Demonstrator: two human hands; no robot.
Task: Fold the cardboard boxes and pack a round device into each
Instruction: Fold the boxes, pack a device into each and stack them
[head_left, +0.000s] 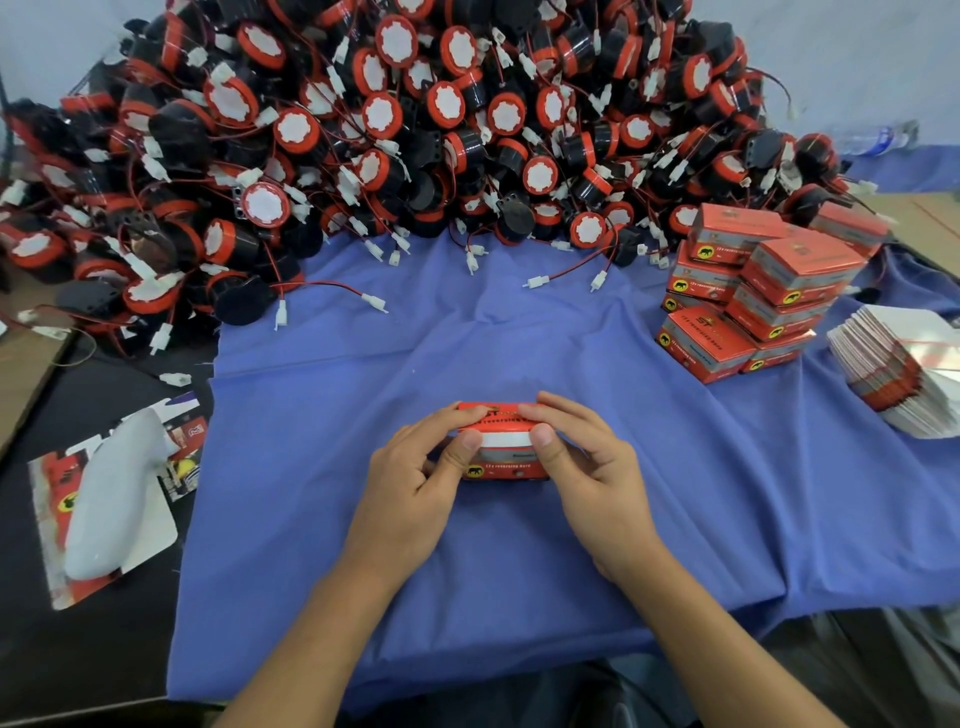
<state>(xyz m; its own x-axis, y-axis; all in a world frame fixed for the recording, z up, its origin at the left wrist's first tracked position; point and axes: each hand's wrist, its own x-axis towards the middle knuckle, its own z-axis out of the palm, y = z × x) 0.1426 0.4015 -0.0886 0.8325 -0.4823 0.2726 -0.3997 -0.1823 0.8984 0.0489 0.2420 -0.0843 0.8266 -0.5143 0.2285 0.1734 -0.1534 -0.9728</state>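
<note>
At the lower centre, a red cardboard box (511, 466) is held on the blue cloth (467, 343) by the left hand (415, 483) and right hand (592, 473) — each grip closed round it, thumbs on its white strip. Packed boxes (753, 296) are stacked at the right; round devices (389, 130) are heaped across the top.

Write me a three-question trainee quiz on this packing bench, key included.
1. True or false: the left hand and the right hand both hold the red box.
2. The stack of closed boxes sits on which part of the blue cloth? A) the person's right side B) the person's left side C) the near edge
3. Fill in: the flat unfolded boxes lie to the ___ of that stack.

Key: 1 true; 2 A; 3 right.
</note>
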